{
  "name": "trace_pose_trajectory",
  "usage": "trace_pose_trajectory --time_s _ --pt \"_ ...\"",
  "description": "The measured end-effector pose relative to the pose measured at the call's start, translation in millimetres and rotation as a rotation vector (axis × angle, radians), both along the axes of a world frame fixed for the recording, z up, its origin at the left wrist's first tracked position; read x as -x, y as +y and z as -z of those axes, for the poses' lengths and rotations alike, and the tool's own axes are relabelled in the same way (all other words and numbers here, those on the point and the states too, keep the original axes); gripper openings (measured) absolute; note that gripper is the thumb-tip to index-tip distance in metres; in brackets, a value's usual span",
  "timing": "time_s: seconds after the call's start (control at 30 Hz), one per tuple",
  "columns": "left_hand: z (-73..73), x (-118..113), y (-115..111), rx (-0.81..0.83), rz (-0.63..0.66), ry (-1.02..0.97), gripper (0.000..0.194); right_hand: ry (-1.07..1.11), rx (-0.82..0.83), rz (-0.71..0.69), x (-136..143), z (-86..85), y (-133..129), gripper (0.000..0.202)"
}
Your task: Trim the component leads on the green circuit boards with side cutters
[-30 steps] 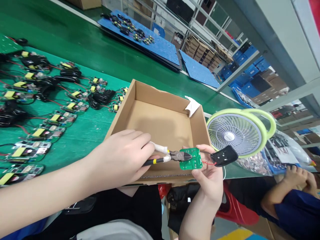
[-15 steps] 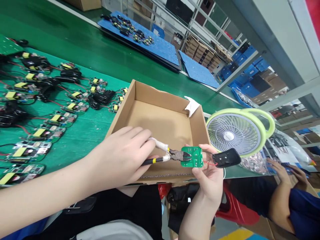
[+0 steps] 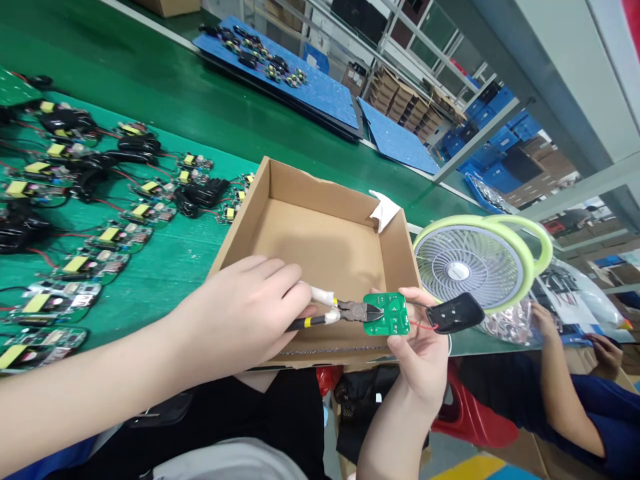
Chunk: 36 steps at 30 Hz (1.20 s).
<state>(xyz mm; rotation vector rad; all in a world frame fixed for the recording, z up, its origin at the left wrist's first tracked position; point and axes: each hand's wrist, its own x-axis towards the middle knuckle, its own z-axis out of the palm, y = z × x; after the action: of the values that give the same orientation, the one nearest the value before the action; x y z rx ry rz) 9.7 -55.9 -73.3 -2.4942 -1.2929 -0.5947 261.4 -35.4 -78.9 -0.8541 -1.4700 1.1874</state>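
My left hand (image 3: 255, 310) is wrapped round the handles of pliers (image 3: 353, 311), one handle covered in white wrapping and the other black with a yellow band. The plier tips touch or nearly touch the face of a small green circuit board (image 3: 395, 315). Pinched between thumb and fingers, the board is in my right hand (image 3: 423, 350), beyond the box's near right corner. Red wires run from it to a black oval plastic piece (image 3: 455, 313) beside my right fingers. Beneath both hands lies a cardboard box (image 3: 320, 233) with white paper (image 3: 384, 211) on its rim.
Many circuit boards with black casings (image 3: 113, 235) cover the green bench at left. Blue sheets (image 3: 320, 93) lie behind, some carrying more boards. A lime-green fan (image 3: 457, 270) stands right of the box. Another person's arms (image 3: 565, 380) and plastic bags are at far right.
The plier jaws have drawn closer together at the board, which has shifted slightly right with my right hand. At far right, the other person's hands have moved apart.
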Motion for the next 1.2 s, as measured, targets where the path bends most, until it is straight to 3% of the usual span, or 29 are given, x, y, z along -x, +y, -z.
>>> trace_pose_trajectory --time_s 0.27,0.63,1.2 --pt "12.2 -0.2 1.2 -0.076 0.018 -0.085 0.012 -0.032 0.007 0.009 0.4 0.0 0.1 0.048" --pt "14.7 0.4 1.8 -0.079 -0.004 -0.064 0.018 -0.016 0.031 0.009 -0.9 0.4 0.5 0.049" --pt "3.7 -2.9 -0.2 0.052 -0.045 -0.048 0.008 -0.053 0.027 -0.002 0.5 -2.2 -0.4 0.047"
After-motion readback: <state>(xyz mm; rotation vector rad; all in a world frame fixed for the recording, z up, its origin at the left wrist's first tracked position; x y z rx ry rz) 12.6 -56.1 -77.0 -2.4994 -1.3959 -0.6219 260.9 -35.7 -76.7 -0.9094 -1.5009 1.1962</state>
